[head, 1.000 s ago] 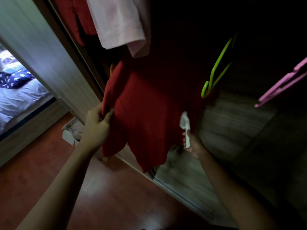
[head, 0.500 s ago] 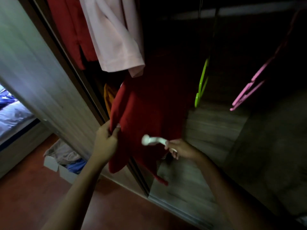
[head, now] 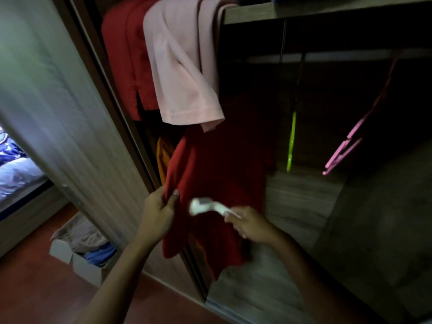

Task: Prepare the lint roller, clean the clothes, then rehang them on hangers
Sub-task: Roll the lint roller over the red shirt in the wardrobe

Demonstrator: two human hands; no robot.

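Lint roller (head: 205,206): white, blurred; lies roughly level in front of the hanging red top (head: 217,178), head end to the left. Contact w/ cloth: cannot tell.

Items, L to R:
1. Bed (head: 16,174): pale bedding, far left edge of view, beyond the wardrobe door.
2. Sliding door (head: 58,113): pale wood grain, at wardrobe's left side.
3. Cardboard box (head: 77,258): on the red-brown floor (head: 35,288) at the door's foot; grey and blue cloth inside.
4. Second red garment (head: 124,54): hangs at wardrobe's upper left.
5. Left hand (head: 156,213): thumb and fingers pinch the red top's left edge.
6. Pink garment (head: 182,66): draped over the left end of the wardrobe shelf (head: 304,10), its hem overlapping the red top's upper part.
7. Right hand (head: 250,224): fingers curled round the roller's handle end, just right of the red top's lower part.
8. Green hanger (head: 291,143): bare, on the rail, right of the red top.
9. Pink hanger (head: 343,148): bare, tilted, further right.
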